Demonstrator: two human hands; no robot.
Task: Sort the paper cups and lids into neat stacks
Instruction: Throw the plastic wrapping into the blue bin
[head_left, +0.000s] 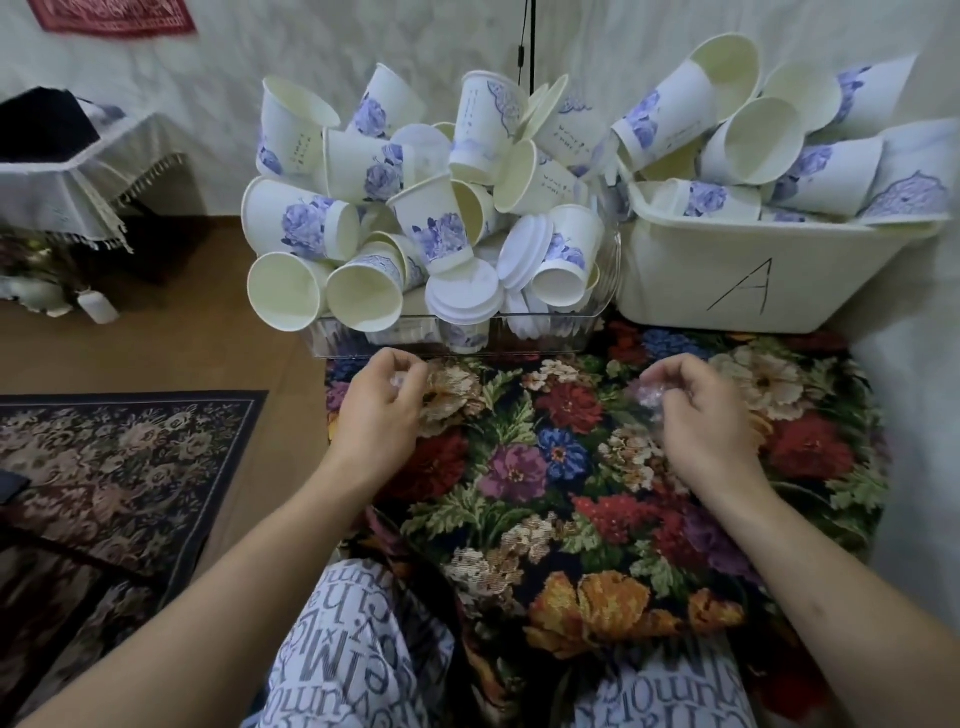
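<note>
Letter-printed trousers are seen at the bottom edge, with both bare forearms reaching forward over a flowered cloth spread on the floor. Left hand is held near the cloth's far left corner, its fingers curled loosely inward; something small and pale seems to be pinched at the fingertips, though what it is cannot be told. Right hand is held toward the cloth's far right side, fingers likewise curled around a small clear or whitish scrap that is too blurred to be named. Along the cloth's far edge a clear plastic tray is heaped with paper cups printed with blue flowers, tipped in every direction, and white lids are piled among them at the front. Just beside it, at the far right corner, a white tub marked with the letter A is filled with more cups lying on their sides. A dark patterned rug is laid on the brown floor to the left.
</note>
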